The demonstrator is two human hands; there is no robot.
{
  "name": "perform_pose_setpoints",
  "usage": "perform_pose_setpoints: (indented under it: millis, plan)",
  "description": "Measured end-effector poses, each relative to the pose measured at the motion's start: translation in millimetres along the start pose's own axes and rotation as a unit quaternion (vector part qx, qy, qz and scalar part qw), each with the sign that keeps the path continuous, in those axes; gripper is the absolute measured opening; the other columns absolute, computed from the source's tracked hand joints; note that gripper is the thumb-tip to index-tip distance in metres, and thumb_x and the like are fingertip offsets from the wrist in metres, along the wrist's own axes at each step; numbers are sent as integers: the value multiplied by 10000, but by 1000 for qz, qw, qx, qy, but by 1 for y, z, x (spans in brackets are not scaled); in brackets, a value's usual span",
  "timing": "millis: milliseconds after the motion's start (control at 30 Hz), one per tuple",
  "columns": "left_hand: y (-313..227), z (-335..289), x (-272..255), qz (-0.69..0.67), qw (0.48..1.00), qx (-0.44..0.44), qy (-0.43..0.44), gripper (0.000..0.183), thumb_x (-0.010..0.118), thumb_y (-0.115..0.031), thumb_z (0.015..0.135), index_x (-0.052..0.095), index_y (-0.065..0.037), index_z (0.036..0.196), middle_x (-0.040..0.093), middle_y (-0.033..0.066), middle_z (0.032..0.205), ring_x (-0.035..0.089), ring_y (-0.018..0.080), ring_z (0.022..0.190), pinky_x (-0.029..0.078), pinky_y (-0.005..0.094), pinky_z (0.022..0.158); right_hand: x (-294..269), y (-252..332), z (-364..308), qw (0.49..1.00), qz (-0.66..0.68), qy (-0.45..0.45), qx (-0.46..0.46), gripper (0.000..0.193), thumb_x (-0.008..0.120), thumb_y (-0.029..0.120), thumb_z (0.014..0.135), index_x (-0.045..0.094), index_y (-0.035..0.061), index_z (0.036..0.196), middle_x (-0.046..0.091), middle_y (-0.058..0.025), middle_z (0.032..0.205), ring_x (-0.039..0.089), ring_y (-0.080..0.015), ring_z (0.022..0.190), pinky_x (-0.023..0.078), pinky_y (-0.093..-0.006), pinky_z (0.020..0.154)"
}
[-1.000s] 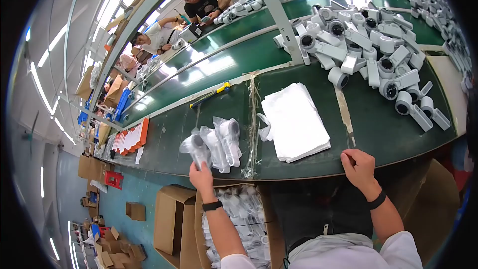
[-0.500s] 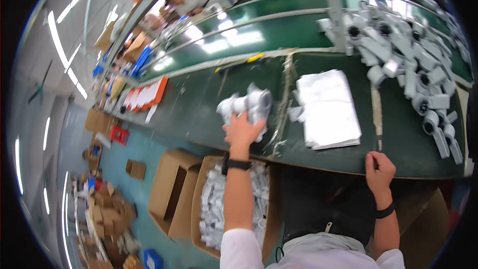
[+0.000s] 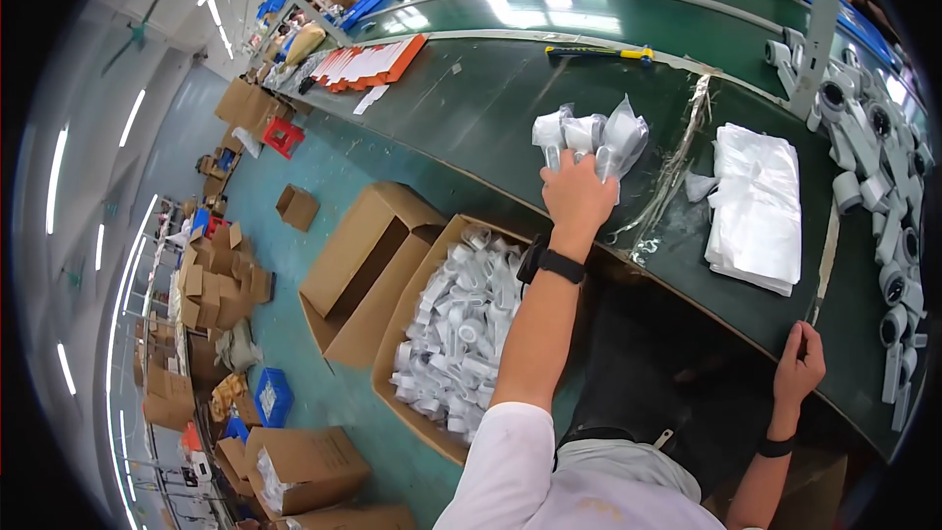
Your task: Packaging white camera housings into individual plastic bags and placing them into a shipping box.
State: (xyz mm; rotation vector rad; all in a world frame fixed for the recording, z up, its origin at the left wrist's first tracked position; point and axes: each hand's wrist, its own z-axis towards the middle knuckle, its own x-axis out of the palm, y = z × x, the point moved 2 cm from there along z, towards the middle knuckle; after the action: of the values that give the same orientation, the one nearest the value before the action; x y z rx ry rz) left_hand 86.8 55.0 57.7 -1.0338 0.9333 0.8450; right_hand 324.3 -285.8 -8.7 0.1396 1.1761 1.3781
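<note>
Near the green worktop's [image 3: 461, 108] front edge, the left hand [image 3: 577, 194] clamped several light, slippery bagged white parts [image 3: 589, 137], best gripped around their bodies, while the right hand [image 3: 800, 373] pinched that edge.

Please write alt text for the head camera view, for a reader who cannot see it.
The left hand grips bagged white parts on a green conveyor belt, above an open cardboard box full of similar parts. The right hand rests on the belt edge near a stack of plastic bags.
</note>
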Motion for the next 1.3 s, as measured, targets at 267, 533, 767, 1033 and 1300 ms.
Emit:
perform_pose_setpoints:
  millis: [267,533,767,1033,1300]
  plan:
    - [121,-94,-40,16,982,-40,-185,430,750,-335,736,679,-29,1028,535,250,1299,496,441,1171,414,489,974,-3,-17,-4,1000,-28,6,4,171,599,125,958,656,-21,1027,656,-41,891,570,-91,767,466,-233,692]
    - [370,-311,-49,81,867,-431,-234,608,708,-385,765,606,62,1164,511,299,1293,520,446,1150,416,456,993,4,-25,-4,999,-42,1,22,205,608,162,962,672,-5,1062,670,-27,914,577,-77,784,470,-222,701]
    - [401,-445,26,22,771,-616,-160,660,700,-398,759,577,110,1162,559,275,1208,543,422,1120,432,456,969,2,-37,-3,997,-68,-6,37,225,606,187,966,672,7,1083,665,-22,925,569,-74,792,464,-218,713]
    - [405,-443,77,-97,784,-593,-154,650,704,-378,769,569,100,1189,542,276,1251,529,420,1138,423,439,983,-1,-45,0,996,-81,-23,37,232,605,191,967,669,1,1085,656,-15,912,564,-72,780,455,-209,703]
    - [446,-478,87,-18,775,-628,-66,743,676,-503,769,553,62,1235,538,246,1273,513,413,1173,401,482,1011,8,-38,0,993,-98,-18,55,236,609,197,964,671,5,1087,660,-15,899,562,-70,762,458,-209,703]
